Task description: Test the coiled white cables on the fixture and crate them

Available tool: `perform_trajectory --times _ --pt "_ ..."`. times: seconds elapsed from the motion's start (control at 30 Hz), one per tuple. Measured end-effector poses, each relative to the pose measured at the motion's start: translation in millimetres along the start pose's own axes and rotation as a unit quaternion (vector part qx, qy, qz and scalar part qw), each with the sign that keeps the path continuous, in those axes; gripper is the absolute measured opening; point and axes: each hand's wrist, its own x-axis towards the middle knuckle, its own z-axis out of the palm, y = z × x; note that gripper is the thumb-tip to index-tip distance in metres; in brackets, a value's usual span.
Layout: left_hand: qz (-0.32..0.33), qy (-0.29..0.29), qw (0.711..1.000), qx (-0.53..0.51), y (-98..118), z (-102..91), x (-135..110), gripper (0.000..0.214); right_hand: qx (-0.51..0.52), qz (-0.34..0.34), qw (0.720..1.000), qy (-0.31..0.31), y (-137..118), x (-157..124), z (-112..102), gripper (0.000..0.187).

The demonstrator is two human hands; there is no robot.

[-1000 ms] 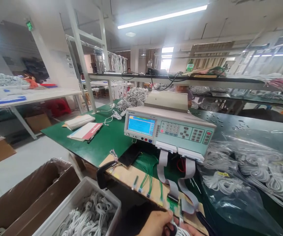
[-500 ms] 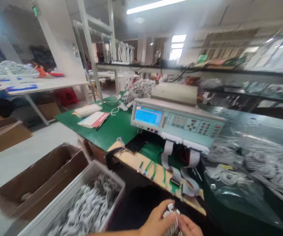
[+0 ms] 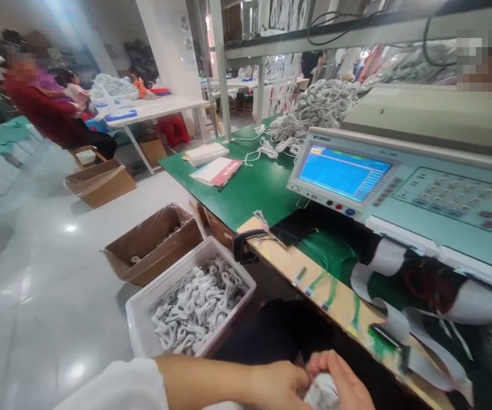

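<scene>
At the bottom of the head view my left hand (image 3: 278,387) reaches in from a white sleeve, its fingers closed on a white cable bundle (image 3: 323,393). My right hand (image 3: 345,380) curls round the same bundle from the other side. Both hands meet over it, so its ends and most of its cables are hidden. Just beyond them runs a wooden strip (image 3: 280,262) with small green wired connectors. Grey ribbon cables (image 3: 389,259) lead from there up to a test instrument (image 3: 442,188) with a lit blue screen.
Left of my hands stands a white plastic bin (image 3: 132,319) of coiled white cables, and behind it a cardboard box (image 3: 130,250). A booklet (image 3: 218,171) and a cable heap (image 3: 327,105) lie on the green table (image 3: 254,196). A person in red (image 3: 36,108) sits far left.
The view has swung left and closer, so the bin, the floor and a seated person show more fully. My hands have closed further over the cable bundle, covering the white connectors seen before.
</scene>
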Motion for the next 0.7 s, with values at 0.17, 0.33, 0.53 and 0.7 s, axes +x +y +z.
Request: perform_trajectory --times 0.17,0.33,0.53,0.7 --pt "-0.015 0.049 0.979 -0.197 25.9 28.0 25.5 0.031 -0.238 -0.201 0.937 0.161 -1.1 -20.5 -13.2 0.019" --pt "0.070 0.037 0.988 -0.134 39.9 41.2 28.8 0.033 -0.306 -0.170 0.912 0.215 9.3 -46.0 -26.3 0.027" --pt "0.079 0.003 0.986 -0.147 32.5 59.5 32.6 0.040 -0.187 -0.228 0.931 0.216 15.6 -59.5 -32.1 0.012" --pt "0.100 -0.005 0.983 -0.153 41.5 61.5 34.9 0.043 -0.212 -0.227 0.925 0.218 12.3 -64.6 -36.3 0.023"
